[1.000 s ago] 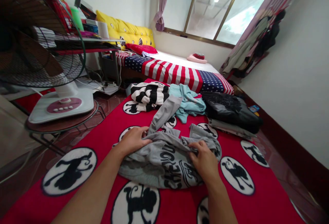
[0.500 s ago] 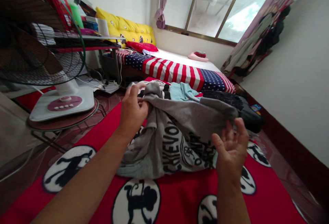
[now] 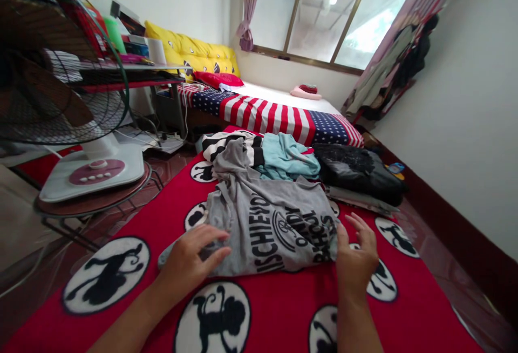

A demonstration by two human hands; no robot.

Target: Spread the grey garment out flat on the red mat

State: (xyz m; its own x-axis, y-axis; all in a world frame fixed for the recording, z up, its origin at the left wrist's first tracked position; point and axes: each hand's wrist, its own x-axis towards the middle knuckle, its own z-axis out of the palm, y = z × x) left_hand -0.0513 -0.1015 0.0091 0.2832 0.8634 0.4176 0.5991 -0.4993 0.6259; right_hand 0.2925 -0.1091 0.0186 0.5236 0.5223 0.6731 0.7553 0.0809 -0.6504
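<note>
The left hand [image 3: 190,258] lies open, not gripping, its fingers resting on the lower edge of a grey printed T-shirt [image 3: 271,229]. The shirt is spread flat on a red blanket [image 3: 275,304], just ahead of that hand. The right hand [image 3: 356,256] is open too, fingers spread, just beside the shirt's right edge. Farther ahead of both hands lie a black-and-white striped garment [image 3: 226,145], a pale blue shirt [image 3: 287,158] and a black jacket [image 3: 356,172].
</note>
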